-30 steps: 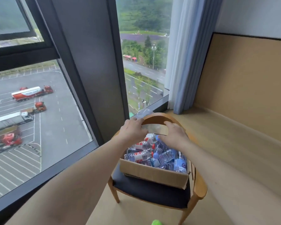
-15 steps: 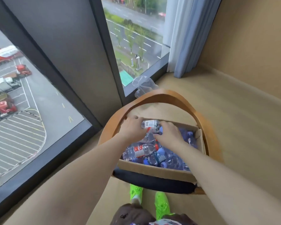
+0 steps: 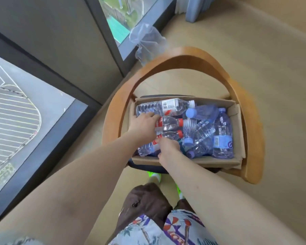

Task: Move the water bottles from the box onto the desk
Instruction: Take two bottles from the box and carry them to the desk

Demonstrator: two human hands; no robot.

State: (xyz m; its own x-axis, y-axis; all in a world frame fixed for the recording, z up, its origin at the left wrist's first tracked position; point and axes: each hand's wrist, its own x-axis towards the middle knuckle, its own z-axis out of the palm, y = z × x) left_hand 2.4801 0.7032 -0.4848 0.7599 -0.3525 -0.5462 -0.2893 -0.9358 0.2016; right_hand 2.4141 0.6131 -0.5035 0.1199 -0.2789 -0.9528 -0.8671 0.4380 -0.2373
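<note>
At far left a window [image 3: 25, 110] looks down on a car park. Right of it stands a chair [image 3: 251, 138] with a curved wooden back, and on its seat sits the box [image 3: 237, 121], open-topped and full of bottles [image 3: 208, 131] lying on their sides in a loose heap. No desk is in view.

The left hand [image 3: 143, 123] is down in the left part of the box, palm over the red-labelled bottles there, fingers bent around one; whether it has closed firmly on it I cannot tell. Just right and nearer, the right hand [image 3: 168, 147] presses into the near edge of the heap, fingers curled among the bottles; its grip cannot be made out either. Further right lie blue-capped bottles, untouched, reaching to the right wall of the box. Behind the chair, on the floor by the window, is a crumpled plastic bag [image 3: 147, 41].

Risks, as I judge them: the bottles are piled crosswise, so pulling one from below could roll others over the low cardboard wall and onto the floor. They look smooth and thin-walled, so a loose one-handed hold may slip. The box sits on a cushion, and a hard tug sideways could drag it toward the seat's edge
</note>
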